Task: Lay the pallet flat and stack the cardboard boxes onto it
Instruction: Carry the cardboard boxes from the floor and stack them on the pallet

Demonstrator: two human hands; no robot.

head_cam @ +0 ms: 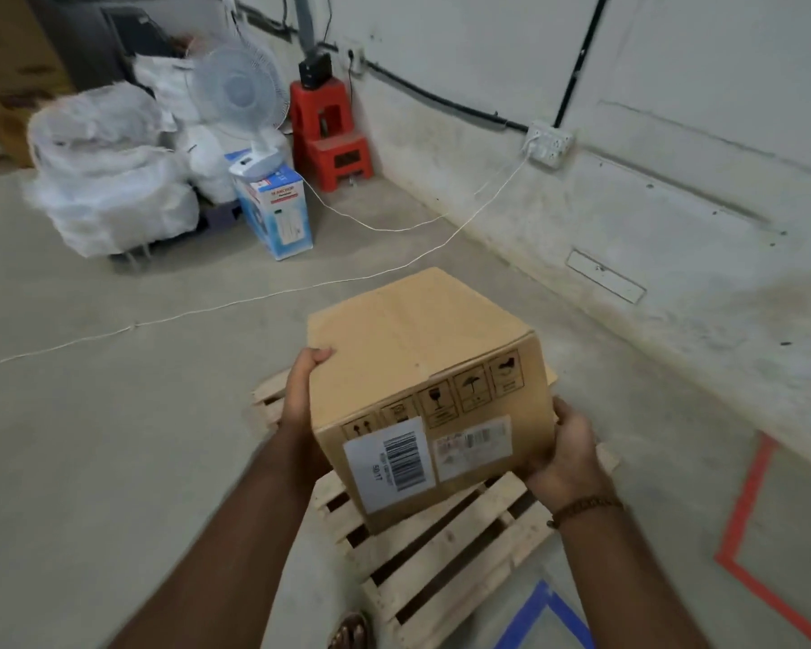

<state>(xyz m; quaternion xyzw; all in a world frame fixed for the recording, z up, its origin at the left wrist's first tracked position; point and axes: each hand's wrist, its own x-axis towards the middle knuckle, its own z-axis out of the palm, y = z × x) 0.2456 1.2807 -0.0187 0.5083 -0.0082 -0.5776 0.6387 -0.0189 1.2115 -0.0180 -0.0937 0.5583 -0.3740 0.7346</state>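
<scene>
A brown cardboard box (422, 367) with white barcode labels and handling symbols on its near face is held tilted over a light wooden pallet (445, 555) that lies flat on the concrete floor. My left hand (300, 391) grips the box's left side, thumb on the top edge. My right hand (567, 456) holds its lower right corner from below. Whether the box's bottom edge touches the slats, I cannot tell; much of the pallet's far part is hidden behind the box.
A white cord (254, 292) runs across the floor to a wall socket (548, 142). A white fan (249, 110) stands on a blue-white box (277, 213), beside white sacks (108, 180) and red stools (328, 133). Red tape (740, 531) and blue tape (544, 615) mark the floor. A wall stands right.
</scene>
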